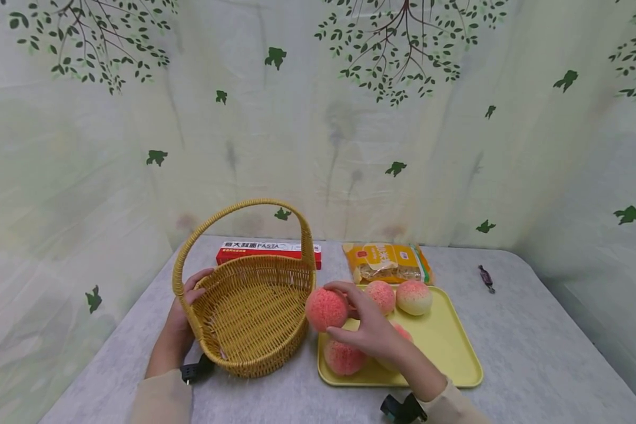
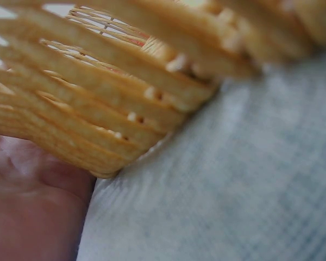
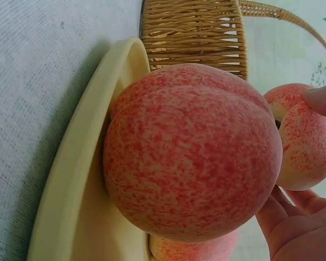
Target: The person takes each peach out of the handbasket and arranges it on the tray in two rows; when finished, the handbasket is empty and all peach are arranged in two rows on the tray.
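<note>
A round wicker basket with a tall arched handle stands on the left of the table. My left hand grips its left side, fingers over the rim; in the left wrist view the palm lies against the weave. My right hand pinches a pink peach between thumb and fingers, just right of the basket's rim. In the right wrist view this held peach shows behind a large nearer peach. Below and behind the hand, several more peaches sit on a yellow tray.
A red and white pasta box lies behind the basket. Behind the tray is an orange food packet. A small dark wrapped candy lies at the right on the grey tabletop. A leaf-printed curtain surrounds the table.
</note>
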The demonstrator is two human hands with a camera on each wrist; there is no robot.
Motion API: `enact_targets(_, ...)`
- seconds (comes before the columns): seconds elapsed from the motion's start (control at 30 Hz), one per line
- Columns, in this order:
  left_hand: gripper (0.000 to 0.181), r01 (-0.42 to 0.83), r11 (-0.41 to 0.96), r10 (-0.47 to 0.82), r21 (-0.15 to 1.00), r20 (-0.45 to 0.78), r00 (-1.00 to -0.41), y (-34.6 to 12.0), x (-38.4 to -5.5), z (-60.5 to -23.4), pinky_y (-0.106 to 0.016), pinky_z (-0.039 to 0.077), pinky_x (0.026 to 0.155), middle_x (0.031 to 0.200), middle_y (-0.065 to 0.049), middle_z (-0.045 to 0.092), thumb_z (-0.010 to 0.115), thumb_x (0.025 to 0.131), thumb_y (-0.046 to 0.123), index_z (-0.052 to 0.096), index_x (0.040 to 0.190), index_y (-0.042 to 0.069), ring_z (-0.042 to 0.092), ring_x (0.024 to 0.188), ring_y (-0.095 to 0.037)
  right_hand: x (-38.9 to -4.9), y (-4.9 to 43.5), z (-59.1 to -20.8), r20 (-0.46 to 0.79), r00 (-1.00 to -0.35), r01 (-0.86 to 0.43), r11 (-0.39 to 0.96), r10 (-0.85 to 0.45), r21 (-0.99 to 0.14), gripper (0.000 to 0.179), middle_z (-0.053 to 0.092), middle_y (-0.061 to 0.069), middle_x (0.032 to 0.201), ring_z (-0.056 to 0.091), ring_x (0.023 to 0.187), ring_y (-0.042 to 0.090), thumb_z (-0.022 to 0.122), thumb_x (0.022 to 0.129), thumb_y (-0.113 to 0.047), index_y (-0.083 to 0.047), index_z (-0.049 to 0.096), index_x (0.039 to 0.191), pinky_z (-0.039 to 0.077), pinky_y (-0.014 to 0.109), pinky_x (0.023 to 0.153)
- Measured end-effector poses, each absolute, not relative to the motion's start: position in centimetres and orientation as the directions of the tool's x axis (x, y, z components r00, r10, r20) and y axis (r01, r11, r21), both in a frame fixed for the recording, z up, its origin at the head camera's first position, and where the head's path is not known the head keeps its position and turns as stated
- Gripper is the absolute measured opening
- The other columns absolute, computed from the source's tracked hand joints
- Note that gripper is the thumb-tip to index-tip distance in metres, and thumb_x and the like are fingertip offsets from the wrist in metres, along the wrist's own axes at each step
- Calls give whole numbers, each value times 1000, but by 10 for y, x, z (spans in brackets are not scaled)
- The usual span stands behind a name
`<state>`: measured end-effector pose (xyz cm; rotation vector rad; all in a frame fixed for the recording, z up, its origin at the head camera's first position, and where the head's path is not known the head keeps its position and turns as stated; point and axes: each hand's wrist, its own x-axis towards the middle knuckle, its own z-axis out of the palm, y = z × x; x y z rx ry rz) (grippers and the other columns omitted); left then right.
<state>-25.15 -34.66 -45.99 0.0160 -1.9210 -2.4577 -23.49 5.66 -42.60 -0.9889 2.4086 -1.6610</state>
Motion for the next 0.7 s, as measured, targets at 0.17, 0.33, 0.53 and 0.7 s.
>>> enact_targets(0.17,40,12,-261,-14,965,9,-1000,-349,-252,-463,-26,53,91,125,5,61,45,105,18,42,145,19,63,109,-11,-236,58,-426,309,-786,-480,215,-535,-850,68,50,-7,144,61,120,14,79,85,-24,-34,43,143,53,33,98)
enact_targets(0.33,40,21,-255,-15,967,18,-1000,-349,-252,-463,-26,53,91,125,5,60,45,105,19,41,145,19,63,108,-11,-238,65,-424,314,-791,-484,223,-524,-846,67,50,-6,143,62,120,15,79,86,-26,-32,44,142,53,32,99)
enact_targets(0.53,37,35,-269,-9,963,34,-999,-349,-253,-462,-25,53,90,123,6,61,44,105,17,44,142,20,63,107,-10,-239,79,-421,308,-804,-478,246,-509,-843,68,50,-6,143,61,121,16,79,86,-26,-32,43,143,52,36,101)
enact_targets(0.7,37,29,-259,-19,965,25,-1000,-349,-254,-463,-25,52,90,123,6,61,45,105,17,45,141,21,62,108,-10,-240,91,-420,319,-819,-485,277,-477,-830,70,52,-4,142,61,120,18,79,85,-24,-33,42,144,54,33,96)
